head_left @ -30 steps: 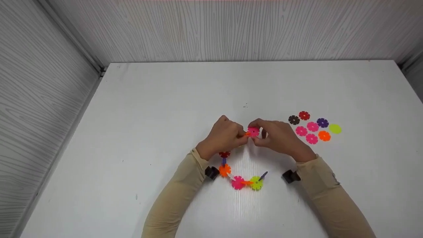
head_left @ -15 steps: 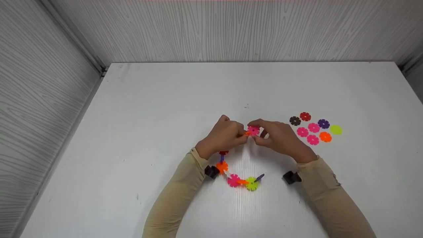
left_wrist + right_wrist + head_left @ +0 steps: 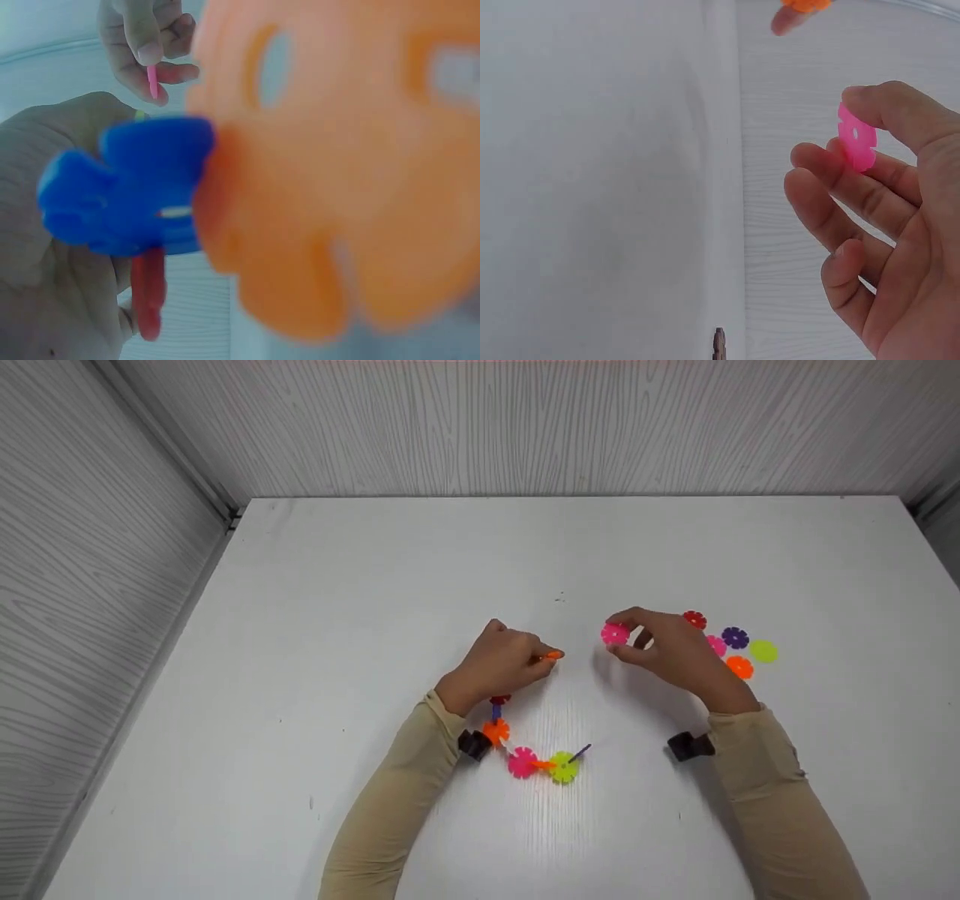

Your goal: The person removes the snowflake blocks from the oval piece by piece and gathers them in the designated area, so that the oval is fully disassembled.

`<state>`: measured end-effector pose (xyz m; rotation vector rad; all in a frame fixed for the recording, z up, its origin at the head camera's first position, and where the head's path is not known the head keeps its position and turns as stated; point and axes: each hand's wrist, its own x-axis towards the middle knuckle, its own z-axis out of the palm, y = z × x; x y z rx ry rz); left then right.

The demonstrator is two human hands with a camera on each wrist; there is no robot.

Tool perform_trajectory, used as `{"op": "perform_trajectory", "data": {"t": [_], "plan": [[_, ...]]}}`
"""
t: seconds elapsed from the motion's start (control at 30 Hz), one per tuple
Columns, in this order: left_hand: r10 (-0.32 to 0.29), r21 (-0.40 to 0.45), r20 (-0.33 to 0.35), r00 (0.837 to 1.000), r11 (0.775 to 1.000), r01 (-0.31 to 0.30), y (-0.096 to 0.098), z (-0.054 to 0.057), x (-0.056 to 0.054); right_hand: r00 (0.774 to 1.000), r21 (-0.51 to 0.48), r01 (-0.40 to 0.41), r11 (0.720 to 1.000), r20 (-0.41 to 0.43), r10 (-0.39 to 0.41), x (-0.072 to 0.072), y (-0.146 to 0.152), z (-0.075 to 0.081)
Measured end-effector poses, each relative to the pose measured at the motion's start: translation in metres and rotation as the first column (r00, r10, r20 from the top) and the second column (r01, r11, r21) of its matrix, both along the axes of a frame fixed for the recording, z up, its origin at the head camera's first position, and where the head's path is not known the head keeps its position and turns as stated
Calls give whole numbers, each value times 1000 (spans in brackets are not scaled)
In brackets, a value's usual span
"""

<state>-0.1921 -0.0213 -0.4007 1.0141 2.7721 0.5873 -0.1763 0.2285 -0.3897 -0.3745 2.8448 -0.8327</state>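
Observation:
My left hand pinches an orange notched plastic disc between thumb and finger. From under that hand a chain of interlocked flower discs curves toward me, passing a second orange disc, a pink disc and a yellow-green disc, with a purple disc edge-on at its free end. Linked blue and red discs show in the left wrist view; part of the chain is hidden. To the right, my right hand holds a loose pink notched disc by its edges, apart from the chain.
Loose discs lie flat on the white table beyond my right hand: red, purple, yellow-green, orange and pink. My right hand covers others. A panelled wall borders the table's far edge.
My right hand has moved right and slightly away with the pink disc, separating it from the orange disc in my left hand. The hanging chain has shifted slightly left.

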Motion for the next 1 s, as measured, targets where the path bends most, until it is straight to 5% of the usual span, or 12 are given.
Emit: {"op": "perform_trajectory", "data": {"t": [0.77, 1.0], "plan": [[28, -68, 220, 975, 998, -13, -3, 3, 1, 999, -86, -36, 996, -14, 34, -5, 20, -2], [28, -79, 272, 962, 997, -7, -3, 3, 0, 998, -85, 7, 996, 55, -2, -8, 33, 0]]}}
